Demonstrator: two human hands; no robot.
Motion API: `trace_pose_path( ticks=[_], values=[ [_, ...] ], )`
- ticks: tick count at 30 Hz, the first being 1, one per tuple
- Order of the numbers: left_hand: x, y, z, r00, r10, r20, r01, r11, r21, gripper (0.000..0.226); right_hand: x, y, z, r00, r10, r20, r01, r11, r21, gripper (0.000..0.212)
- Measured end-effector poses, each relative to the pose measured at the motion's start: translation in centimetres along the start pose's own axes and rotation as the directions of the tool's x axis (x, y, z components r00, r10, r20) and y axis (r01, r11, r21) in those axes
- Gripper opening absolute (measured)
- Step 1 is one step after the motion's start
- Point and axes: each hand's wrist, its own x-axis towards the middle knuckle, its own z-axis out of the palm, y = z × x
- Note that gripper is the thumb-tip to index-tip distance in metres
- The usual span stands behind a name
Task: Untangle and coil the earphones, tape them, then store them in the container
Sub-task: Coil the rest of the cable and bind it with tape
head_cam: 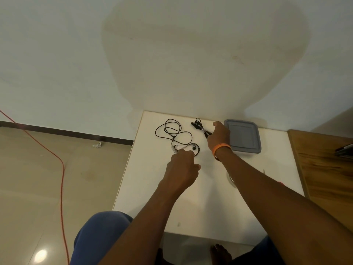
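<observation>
On the white table [145, 188], black earphones [172, 131] lie spread in loose loops at the far left. My left hand [181, 167] reaches over their near end with curled fingers and pinches the cable by the earbud [194, 147]. A second black earphone set [199, 126], bundled and taped, lies near the wall. My right hand [219, 137], with an orange wristband, grips the near end of that bundle. The grey lidded container [243, 136] stands just right of my right hand.
A roll of tape [231, 181] peeks from under my right forearm. Something thin with a red part [279, 182] lies beside it, mostly hidden. A wooden surface [324, 165] adjoins the table on the right. An orange cord [62, 169] runs across the floor at left.
</observation>
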Motion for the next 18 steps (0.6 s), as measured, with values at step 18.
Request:
trace_pose_path(
  ticks=[18],
  values=[
    [-0.4,-1.3,1.6,0.964,-0.046,0.261,-0.051,0.935,0.352,0.043,-7.1,4.5,3.4,0.811,-0.480,0.335,0.584,0.706,-0.402,0.024]
  ],
)
